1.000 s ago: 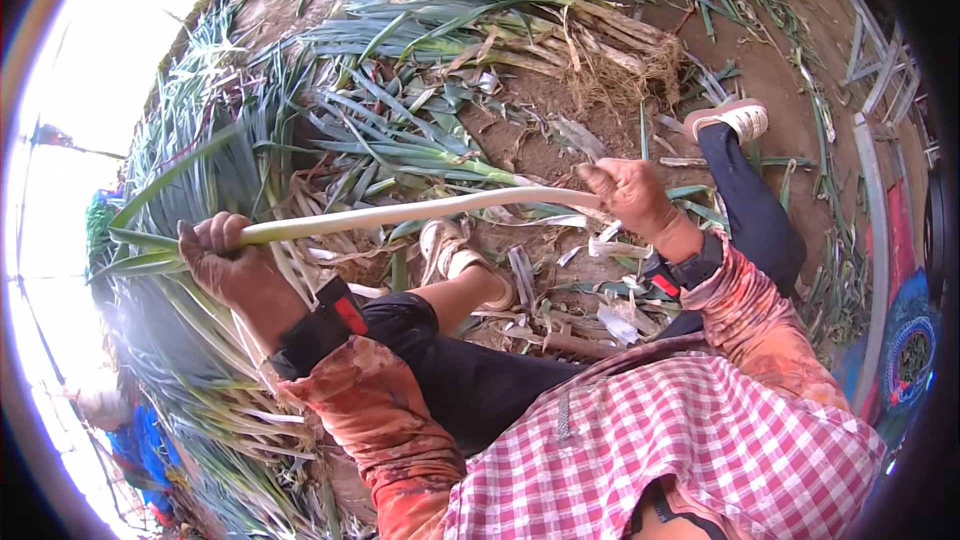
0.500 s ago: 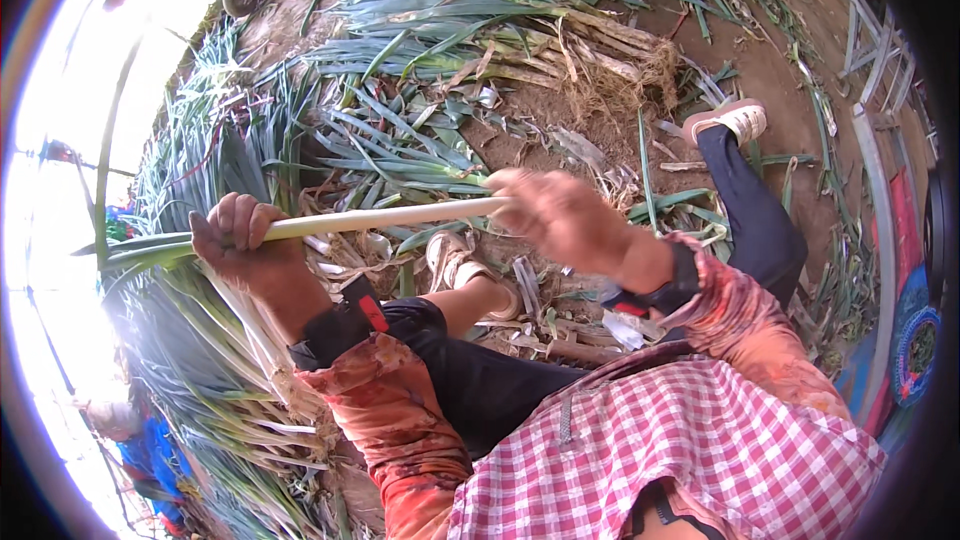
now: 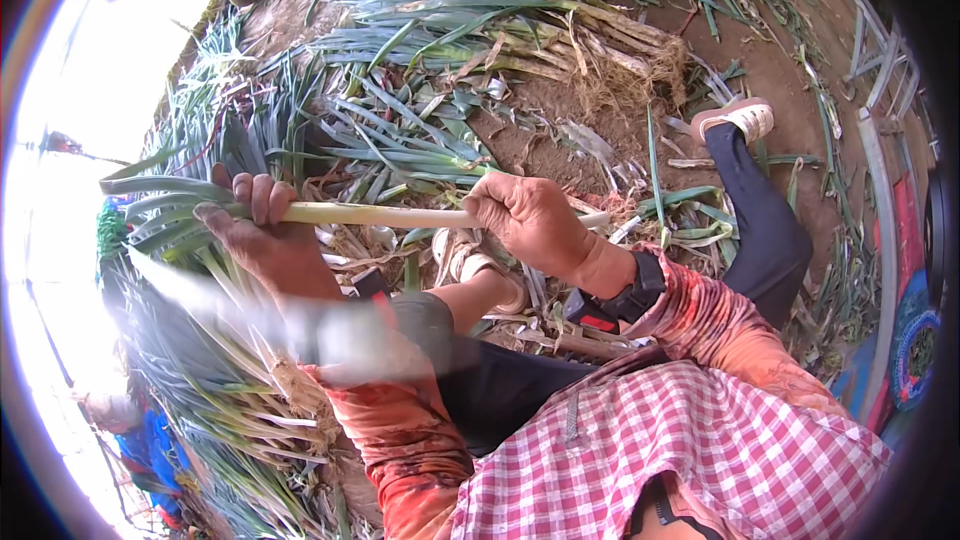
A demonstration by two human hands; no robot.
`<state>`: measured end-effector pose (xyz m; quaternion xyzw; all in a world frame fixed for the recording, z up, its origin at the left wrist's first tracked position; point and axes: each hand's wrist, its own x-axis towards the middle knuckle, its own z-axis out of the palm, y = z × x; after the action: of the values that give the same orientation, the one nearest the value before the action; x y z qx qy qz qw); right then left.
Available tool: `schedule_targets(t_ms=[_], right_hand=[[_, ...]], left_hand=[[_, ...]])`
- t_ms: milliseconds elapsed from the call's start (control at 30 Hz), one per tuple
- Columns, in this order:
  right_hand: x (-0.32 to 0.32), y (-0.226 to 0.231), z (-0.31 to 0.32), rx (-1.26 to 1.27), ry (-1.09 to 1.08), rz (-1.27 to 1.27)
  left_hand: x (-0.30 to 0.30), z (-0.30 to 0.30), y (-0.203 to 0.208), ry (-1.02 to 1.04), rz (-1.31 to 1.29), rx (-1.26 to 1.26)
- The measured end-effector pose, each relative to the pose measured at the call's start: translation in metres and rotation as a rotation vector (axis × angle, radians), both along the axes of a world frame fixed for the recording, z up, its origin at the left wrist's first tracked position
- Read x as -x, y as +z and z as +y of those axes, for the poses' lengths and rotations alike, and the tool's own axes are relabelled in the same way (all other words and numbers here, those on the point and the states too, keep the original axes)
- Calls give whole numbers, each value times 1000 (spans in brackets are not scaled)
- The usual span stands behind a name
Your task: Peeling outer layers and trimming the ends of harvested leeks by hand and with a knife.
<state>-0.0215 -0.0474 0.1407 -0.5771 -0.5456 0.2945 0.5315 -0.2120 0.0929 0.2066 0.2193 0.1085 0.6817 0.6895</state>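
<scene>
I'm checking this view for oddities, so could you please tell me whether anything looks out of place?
A pale streak, too blurred to identify, crosses the left forearm below the held leek, partly veiling it. Leaf scraps lie strewn on the soil, untidy beside the aligned leek pile.

I can't read any lettering, number or sign from here: none on the gingham garment (image 3: 620,430), none on the black wristband (image 3: 645,285) just above it, none on the beige shoe (image 3: 738,123) farther beyond it.
</scene>
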Motion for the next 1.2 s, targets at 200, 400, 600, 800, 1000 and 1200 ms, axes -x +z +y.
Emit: schedule_targets(t_ms=[200,400,600,800,1000,1200], right_hand=[[-2,1,6,177,147,163],[-12,-20,18,207,-56,854],[-114,-61,-27,410,-346,868],[-225,-160,-143,903,-487,-695],[-67,-40,-15,-136,45,490],[15,9,6,-134,219,-349]], left_hand=[[10,8,-7,-200,-161,-250],[17,13,-8,-278,-218,-230],[47,14,-13,-42,31,-248],[21,6,-2,0,64,-220],[-39,-10,-9,-80,206,-60],[-59,-19,-17,-60,287,131]])
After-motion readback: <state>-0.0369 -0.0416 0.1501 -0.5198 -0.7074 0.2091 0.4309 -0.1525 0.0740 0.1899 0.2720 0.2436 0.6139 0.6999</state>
